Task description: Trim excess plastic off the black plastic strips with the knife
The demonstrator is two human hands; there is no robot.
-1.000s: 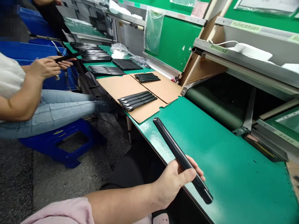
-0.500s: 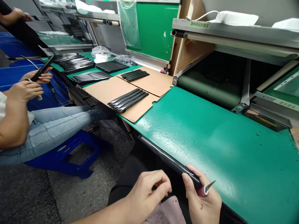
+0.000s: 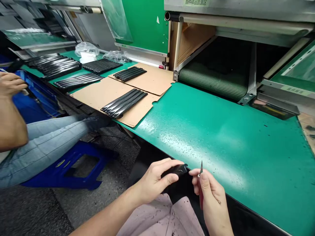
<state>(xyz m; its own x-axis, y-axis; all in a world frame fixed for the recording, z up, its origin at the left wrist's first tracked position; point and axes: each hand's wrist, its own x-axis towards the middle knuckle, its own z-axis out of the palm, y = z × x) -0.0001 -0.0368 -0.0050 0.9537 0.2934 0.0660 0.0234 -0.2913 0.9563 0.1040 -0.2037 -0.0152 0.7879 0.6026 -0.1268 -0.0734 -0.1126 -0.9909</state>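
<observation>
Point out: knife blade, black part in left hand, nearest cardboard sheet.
knife blade (image 3: 201,167), head view, on the tip above the right fingers.
black part (image 3: 178,169), head view, its exposed end.
cardboard sheet (image 3: 98,93), head view, bare area.

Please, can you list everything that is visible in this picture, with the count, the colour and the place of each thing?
black part: one, black, end gripped in the left hand at the table edge
blade tool: one, thin, red handle, in the right hand
table: one, green, centre and right
cardboard sheets: two, brown, far left of the table
black strips: several groups, black, on the cardboard and beyond
plastic bags: two, clear, far end
stool: one, blue, on the floor
co-worker: one, jeans, seated at left
left hand: holds the black part
right hand: holds the blade tool
</observation>
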